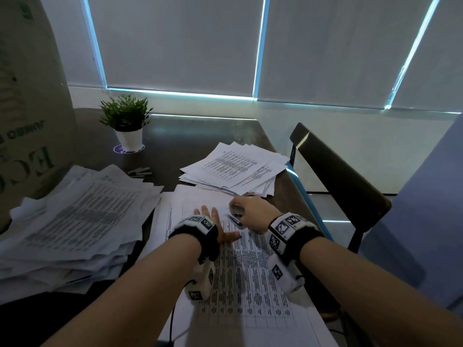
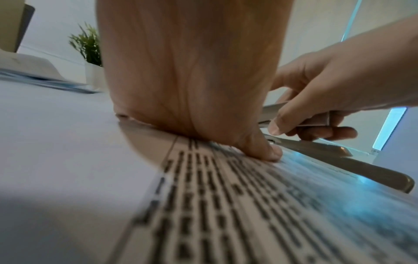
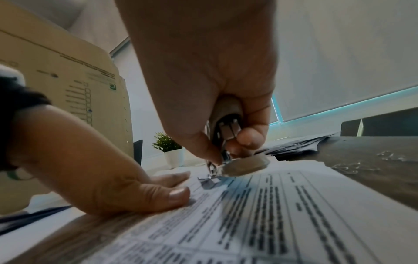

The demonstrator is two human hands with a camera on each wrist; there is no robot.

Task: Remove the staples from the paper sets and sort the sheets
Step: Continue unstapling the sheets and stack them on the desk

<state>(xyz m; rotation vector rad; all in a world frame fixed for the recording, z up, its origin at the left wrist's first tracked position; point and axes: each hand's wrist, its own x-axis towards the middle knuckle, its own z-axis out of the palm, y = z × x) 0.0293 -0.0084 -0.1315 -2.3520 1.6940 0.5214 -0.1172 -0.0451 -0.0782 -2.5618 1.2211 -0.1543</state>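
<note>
Left hand (image 1: 217, 227) lies flat, fingers straight, pressing the printed paper set (image 1: 250, 276) onto the table (image 1: 175, 136) near its right edge, while right hand (image 1: 253, 214) grips a metal staple remover (image 3: 228, 142), its tip at the set's top corner.

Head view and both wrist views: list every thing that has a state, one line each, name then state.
left hand: fingers flat, pressing the paper set down.
right hand: grip closed round the staple remover.
staple remover: tip down on the paper set's top corner.
paper set: flat on the table, held.
left stack: messy, fanned.
far stack: loose, fanned.
plant: upright in its pot.
</note>
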